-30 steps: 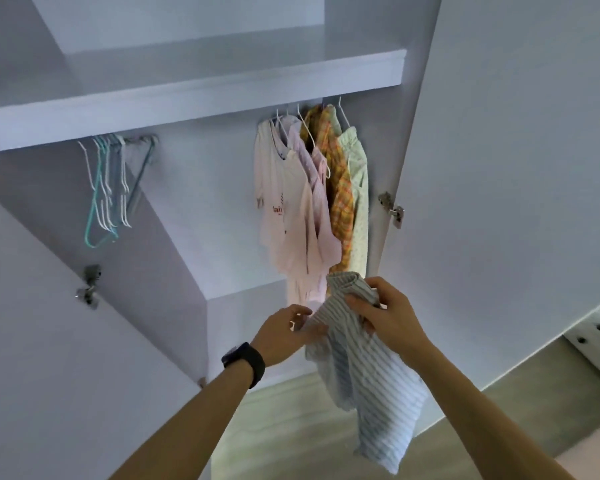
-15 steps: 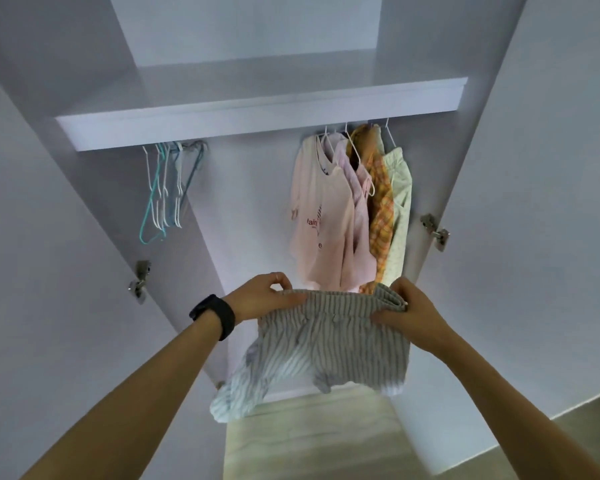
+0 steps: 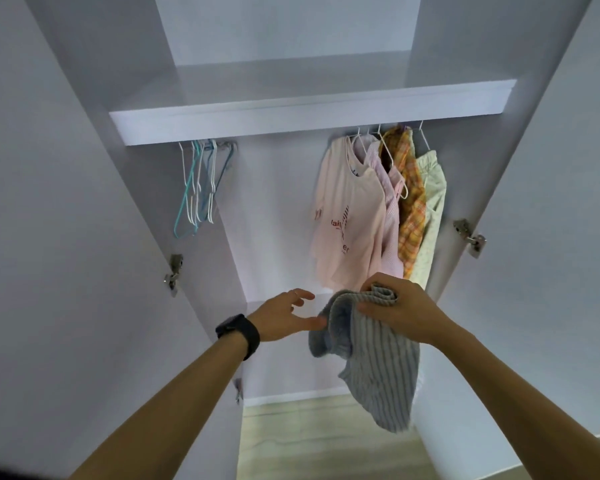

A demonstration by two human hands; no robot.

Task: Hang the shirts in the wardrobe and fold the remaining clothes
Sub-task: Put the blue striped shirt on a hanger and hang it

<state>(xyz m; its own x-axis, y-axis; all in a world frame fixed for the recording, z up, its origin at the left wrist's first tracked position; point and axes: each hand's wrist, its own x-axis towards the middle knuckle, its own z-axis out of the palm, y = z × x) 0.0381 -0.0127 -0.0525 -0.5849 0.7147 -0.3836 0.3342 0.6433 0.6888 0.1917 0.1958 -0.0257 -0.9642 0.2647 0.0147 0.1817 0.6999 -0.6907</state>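
A grey-and-white striped garment [image 3: 378,368] hangs bunched from my right hand [image 3: 400,308], which grips its top edge in front of the open wardrobe. My left hand [image 3: 284,315], with a black watch on the wrist, is spread with relaxed fingers just left of the garment and holds nothing. On the rail at the right hang several shirts on white hangers: a pale pink T-shirt with red print [image 3: 347,216], a pink striped shirt [image 3: 390,220], an orange plaid shirt [image 3: 411,199] and a light floral one [image 3: 430,216].
Several bare hangers [image 3: 200,185], white and blue, hang at the rail's left end. A white shelf [image 3: 309,112] runs above the rail. Both wardrobe doors stand open, with metal hinges [image 3: 470,237] on the right and the left. Wood floor [image 3: 291,431] lies below.
My left hand has let go of the striped garment and opened. The garment, held spread between both hands before, now hangs bunched from my right hand alone. The view has moved closer to the wardrobe.
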